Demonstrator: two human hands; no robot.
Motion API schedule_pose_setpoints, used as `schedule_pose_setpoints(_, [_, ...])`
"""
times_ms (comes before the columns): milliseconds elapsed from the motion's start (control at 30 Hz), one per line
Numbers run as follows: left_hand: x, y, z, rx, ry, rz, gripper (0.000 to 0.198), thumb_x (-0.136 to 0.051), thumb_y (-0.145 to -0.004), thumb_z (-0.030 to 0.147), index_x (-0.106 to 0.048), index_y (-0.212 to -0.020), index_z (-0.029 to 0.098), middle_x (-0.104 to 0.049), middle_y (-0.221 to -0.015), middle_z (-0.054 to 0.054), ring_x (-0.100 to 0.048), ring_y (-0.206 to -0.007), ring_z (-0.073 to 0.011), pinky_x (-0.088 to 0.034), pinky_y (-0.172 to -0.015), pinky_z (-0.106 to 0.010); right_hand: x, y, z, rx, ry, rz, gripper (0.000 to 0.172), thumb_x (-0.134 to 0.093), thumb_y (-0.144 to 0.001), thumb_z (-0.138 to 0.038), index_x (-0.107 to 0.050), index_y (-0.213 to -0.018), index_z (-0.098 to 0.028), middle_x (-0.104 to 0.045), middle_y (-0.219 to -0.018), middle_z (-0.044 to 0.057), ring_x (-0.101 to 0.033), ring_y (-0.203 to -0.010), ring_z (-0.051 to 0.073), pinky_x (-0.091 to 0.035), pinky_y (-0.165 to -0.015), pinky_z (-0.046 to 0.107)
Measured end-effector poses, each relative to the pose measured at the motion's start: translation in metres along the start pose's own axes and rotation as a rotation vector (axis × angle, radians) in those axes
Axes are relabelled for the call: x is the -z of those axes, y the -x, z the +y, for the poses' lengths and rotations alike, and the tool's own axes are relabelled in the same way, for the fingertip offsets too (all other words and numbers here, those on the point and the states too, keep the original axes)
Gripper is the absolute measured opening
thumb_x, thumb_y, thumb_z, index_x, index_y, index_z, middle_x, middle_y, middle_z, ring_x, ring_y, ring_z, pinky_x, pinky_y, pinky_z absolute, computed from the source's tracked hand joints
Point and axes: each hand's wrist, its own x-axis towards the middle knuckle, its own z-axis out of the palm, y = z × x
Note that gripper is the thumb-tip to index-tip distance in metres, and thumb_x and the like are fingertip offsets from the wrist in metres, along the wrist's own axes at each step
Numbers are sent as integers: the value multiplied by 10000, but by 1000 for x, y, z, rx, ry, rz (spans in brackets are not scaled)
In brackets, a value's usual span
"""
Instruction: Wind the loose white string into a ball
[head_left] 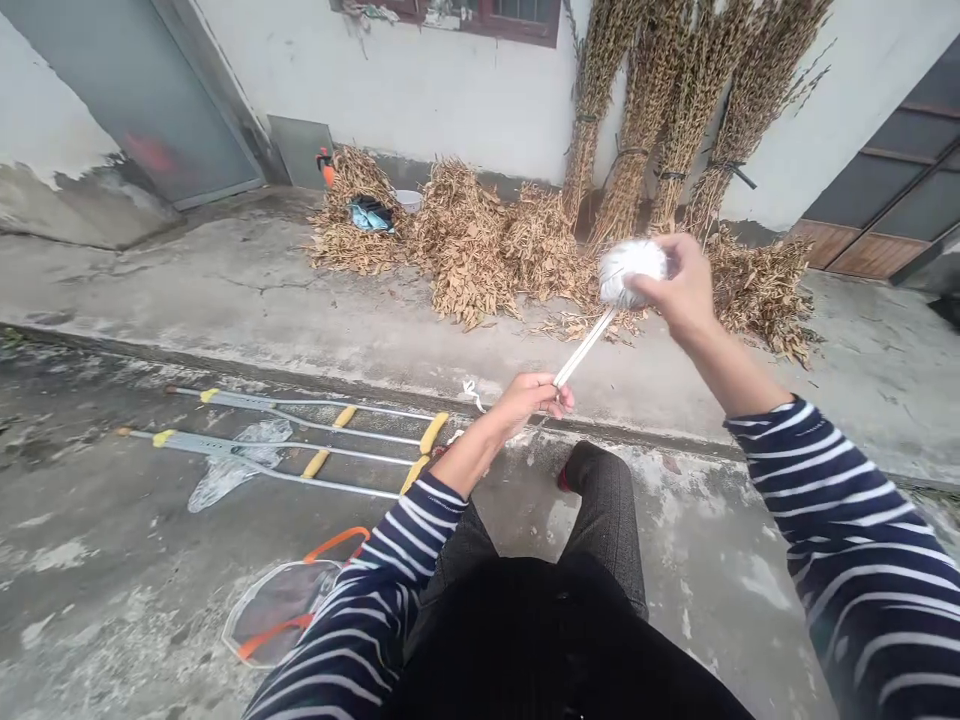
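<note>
My right hand (684, 285) grips a white ball of string (630, 270) in front of the dry stalks, its fingers curled round the ball's right side. Lower and to the left, my left hand (531, 398) is closed on white strands (585, 348) that run straight up to the ball. A loose white end (474, 395) shows just left of the left hand. Whether the strands are one doubled string or two pieces, I cannot tell.
Two crutches (300, 440) with yellow pads lie on the concrete at left, over a clear plastic bag (240, 462). A bag with orange handles (274, 610) lies nearer me. Dry leaf piles (472, 240) and tied stalk bundles (637, 130) line the wall.
</note>
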Motion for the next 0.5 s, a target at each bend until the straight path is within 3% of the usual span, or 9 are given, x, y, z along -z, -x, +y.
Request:
schedule_pose_setpoints(100, [-13, 16, 20, -44, 87, -80, 147, -736, -764, 241, -679, -814, 116, -748, -836, -85, -734, -750, -159, -532, -570, -217, -19, 17, 39, 105, 154, -50, 560, -813, -621, -369, -592, -1108, -205, -622, -1234, 123, -581, -1160, 332, -499, -1050, 563])
schedule_pose_setpoints(267, [-13, -2, 49, -61, 92, -48, 118, -713, -802, 189, -683, -870, 98, -781, -896, -135, -759, -795, -175, -463, -534, -198, -60, 64, 72, 200, 61, -255, 547, -782, -679, -503, -614, -1133, -247, -633, -1312, 124, -552, -1304, 346, -404, -1177, 520])
schedule_pose_setpoints(400, [-4, -12, 46, 27, 133, -10, 125, -637, -834, 135, -697, -926, 76, -793, -887, -152, -762, -735, -176, -431, -506, -204, -71, 84, 72, 105, -42, -398, 544, -782, -648, -408, -626, -1144, -247, -633, -1321, 95, -569, -1291, 336, -397, -1184, 495])
schedule_pose_setpoints(500, [-4, -9, 41, 49, 175, 22, 143, -616, -850, 124, -703, -953, 78, -796, -892, -141, -758, -719, -164, -423, -500, -198, -71, 86, 70, -52, -139, -532, 668, -830, -556, -336, -586, -1170, -241, -626, -1204, 55, -602, -1150, 293, -481, -1065, 440])
